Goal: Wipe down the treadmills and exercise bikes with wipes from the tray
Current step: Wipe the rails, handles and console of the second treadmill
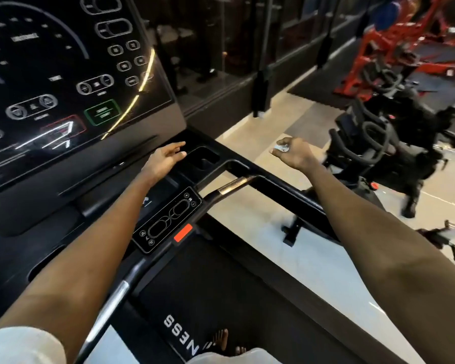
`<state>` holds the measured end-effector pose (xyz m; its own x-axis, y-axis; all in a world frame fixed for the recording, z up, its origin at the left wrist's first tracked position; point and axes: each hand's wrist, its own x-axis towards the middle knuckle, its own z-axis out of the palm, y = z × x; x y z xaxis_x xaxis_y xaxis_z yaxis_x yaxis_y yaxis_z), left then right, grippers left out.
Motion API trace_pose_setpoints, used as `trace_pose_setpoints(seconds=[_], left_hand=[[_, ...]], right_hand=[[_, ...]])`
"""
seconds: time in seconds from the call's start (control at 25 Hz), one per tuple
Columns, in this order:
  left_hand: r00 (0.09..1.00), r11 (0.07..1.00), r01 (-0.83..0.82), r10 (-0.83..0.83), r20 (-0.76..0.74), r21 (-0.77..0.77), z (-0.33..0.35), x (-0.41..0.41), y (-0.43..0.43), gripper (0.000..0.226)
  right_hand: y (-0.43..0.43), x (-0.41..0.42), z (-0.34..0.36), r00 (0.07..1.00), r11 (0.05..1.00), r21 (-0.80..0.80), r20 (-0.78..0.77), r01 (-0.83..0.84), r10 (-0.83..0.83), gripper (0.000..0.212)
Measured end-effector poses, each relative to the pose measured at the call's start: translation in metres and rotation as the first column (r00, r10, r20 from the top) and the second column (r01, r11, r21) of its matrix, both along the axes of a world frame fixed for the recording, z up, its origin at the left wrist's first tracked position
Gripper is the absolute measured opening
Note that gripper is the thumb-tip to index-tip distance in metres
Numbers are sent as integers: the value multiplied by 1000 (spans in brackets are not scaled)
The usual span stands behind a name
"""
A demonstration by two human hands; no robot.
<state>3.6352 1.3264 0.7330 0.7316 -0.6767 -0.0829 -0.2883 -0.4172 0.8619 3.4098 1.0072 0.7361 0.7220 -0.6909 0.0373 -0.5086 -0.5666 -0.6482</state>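
At the far left the treadmill (168, 258) shows its big dark console screen (63, 69), tilted in the view and printed with white dials, oval buttons, a green-outlined button and a red-outlined one, with streaks of light reflected across the glass. Below the screen the left arm reaches forward from a pale sleeve (21, 345), and the left hand (166, 156) rests palm down on the black ledge under the screen, its fingers (177, 149) spread loosely and gripping nothing, the fingertips just beside a recessed cup holder (204, 158). Nearer the body, between the two arms, lies a small control panel (167, 219) with outlined buttons and a red tab (183, 232) at its lower edge, and a handlebar (132, 274) with metal sections runs diagonally across it. The black running belt (221, 298) below carries white letters, and bare toes (221, 340) show at the bottom edge. To the right of the cup holder the right hand (292, 153) hovers above the pale floor (286, 245), past the treadmill's side rail (286, 191), its fingers (280, 143) curled closed around a small crumpled whitish wipe (281, 148), which touches nothing else. Farther right stand black exercise bikes (384, 143) with looped handlebars, blurred, well apart from the hand, and behind them at the upper right a red machine (394, 48) on a dark mat. The tray of wipes cannot be made out anywhere.
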Motion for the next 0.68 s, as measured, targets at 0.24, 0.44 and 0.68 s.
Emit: trace_pose_setpoints(seconds=[0.24,0.44,0.68], left_hand=[[975,973,222,-223,11,70,-8,3,-91,45],[914,909,398,-404,28,123,-21,-3,-156,45],[810,798,577,-587,5,175,-50,-42,-234,45]], right_hand=[[-36,-69,-23,962,966,-19,-88,257,-258,40],[-34,-131,-36,892,895,-11,-72,446,-445,35],[-33,-204,-66,789,790,26,-96,612,-607,28]])
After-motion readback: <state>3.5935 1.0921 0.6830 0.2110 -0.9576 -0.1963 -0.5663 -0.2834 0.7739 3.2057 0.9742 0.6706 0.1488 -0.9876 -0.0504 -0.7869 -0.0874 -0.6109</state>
